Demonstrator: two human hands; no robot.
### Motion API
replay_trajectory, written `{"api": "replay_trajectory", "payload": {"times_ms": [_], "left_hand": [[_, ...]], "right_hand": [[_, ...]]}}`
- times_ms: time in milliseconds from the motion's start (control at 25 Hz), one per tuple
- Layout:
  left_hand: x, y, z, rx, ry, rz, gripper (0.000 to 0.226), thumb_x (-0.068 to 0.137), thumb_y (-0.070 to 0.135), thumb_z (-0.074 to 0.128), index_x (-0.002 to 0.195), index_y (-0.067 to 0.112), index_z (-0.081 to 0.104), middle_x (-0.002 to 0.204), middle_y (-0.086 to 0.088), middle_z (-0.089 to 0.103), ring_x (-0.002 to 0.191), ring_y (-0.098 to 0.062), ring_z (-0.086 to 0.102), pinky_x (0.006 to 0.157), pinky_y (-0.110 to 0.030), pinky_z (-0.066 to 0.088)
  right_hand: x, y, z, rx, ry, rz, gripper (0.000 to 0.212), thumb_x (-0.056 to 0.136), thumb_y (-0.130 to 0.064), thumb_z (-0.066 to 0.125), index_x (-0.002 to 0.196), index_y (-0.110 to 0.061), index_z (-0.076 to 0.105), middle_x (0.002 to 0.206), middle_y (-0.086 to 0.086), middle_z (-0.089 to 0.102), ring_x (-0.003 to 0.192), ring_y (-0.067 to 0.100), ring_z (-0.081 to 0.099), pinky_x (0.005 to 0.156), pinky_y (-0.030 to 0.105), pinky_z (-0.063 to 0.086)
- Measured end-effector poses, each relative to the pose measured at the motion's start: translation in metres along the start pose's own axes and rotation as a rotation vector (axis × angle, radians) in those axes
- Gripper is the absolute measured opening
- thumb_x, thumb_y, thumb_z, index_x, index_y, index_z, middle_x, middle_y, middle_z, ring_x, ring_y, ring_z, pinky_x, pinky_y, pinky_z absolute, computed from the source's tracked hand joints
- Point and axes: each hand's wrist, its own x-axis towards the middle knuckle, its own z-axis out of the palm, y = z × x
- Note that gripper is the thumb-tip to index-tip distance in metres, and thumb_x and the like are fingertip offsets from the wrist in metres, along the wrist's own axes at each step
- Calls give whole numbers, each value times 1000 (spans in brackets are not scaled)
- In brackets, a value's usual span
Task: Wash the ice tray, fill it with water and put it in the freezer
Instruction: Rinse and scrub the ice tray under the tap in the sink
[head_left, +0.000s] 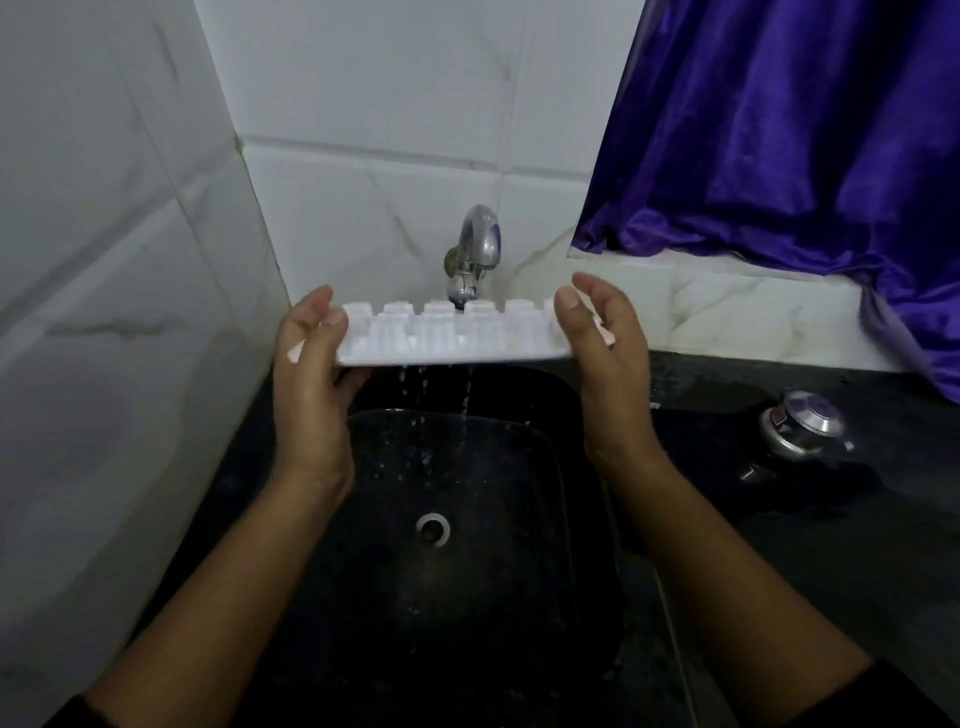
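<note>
A white plastic ice tray (452, 332) is held upside down over the black sink (566, 467), its cup bottoms pointing up. Water drips from its underside into the basin. My left hand (311, 358) grips the tray's left end and my right hand (608, 343) grips its right end. A chrome tap (475, 249) juts from the tiled wall just behind the tray; its spout sits right behind the middle cups. The drain hole (432, 529) lies below in the wet basin.
White tiled walls close in on the left and behind. A purple curtain (779, 130) hangs over a white ledge at the right. A metal pressure-cooker lid (802, 428) lies on the black counter (831, 545) right of the sink.
</note>
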Motion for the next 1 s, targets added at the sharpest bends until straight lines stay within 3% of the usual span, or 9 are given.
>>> {"api": "replay_trajectory", "payload": {"times_ms": [80,160,240,360,480,680,840,920,1000], "left_hand": [[-13,-29,-15,73,22,-54,48,91,36,64,135,18,61,135,-5,66,126,-25,64,97,-37,56],[-32,-62,-38,216,64,-377,33,96,37,66,123,17,68,124,-9,74,119,-31,69,87,-38,57],[-44,-84,-61,278,63,-623,35,98,42,66,119,15,73,121,-13,77,110,-30,73,91,-45,59],[-51,-89,-70,256,26,-552,44,98,47,67,130,18,69,124,-7,76,117,-25,72,104,-47,56],[-61,-93,-68,244,55,-456,45,94,52,70,131,25,67,128,-2,73,116,-18,71,100,-41,56],[-63,-87,-61,391,57,-770,33,101,44,62,120,18,70,113,-5,75,91,-17,69,72,-32,50],[-13,-29,-26,357,-80,-423,36,97,48,65,124,23,68,120,2,73,114,-18,68,96,-39,55],[-1,-11,-18,184,-88,-173,56,91,47,70,139,20,61,139,-2,68,128,-18,65,103,-39,56],[-9,-27,-29,155,-66,-57,49,93,39,68,140,26,61,145,-2,64,135,-20,61,108,-37,53]], "right_hand": [[-18,40,3,45,21,153,39,91,-45,72,123,-24,67,127,0,68,115,12,66,99,28,55],[-44,84,4,96,-8,589,41,88,-46,76,113,-13,72,113,10,73,99,24,72,87,41,60],[-62,108,-1,73,-35,818,46,89,-40,77,109,0,73,98,14,74,86,27,73,74,41,60],[-62,110,-7,88,-9,720,39,88,-38,77,106,-3,74,90,5,76,86,21,72,81,42,59],[-64,113,-12,82,14,579,50,78,-51,79,112,-16,74,106,-3,77,101,17,73,90,42,60],[-66,100,-10,49,-153,925,20,96,-31,69,94,-12,72,80,5,72,60,15,71,49,23,53],[-14,48,-11,47,-131,548,21,96,-39,69,103,-20,72,99,-1,74,98,18,70,91,41,59],[-9,32,-11,147,-54,295,29,94,-43,70,116,-24,71,121,-1,72,115,19,68,97,41,58],[-24,49,-10,112,33,131,35,93,-40,71,124,-24,68,131,3,69,121,21,66,99,35,56]]}}
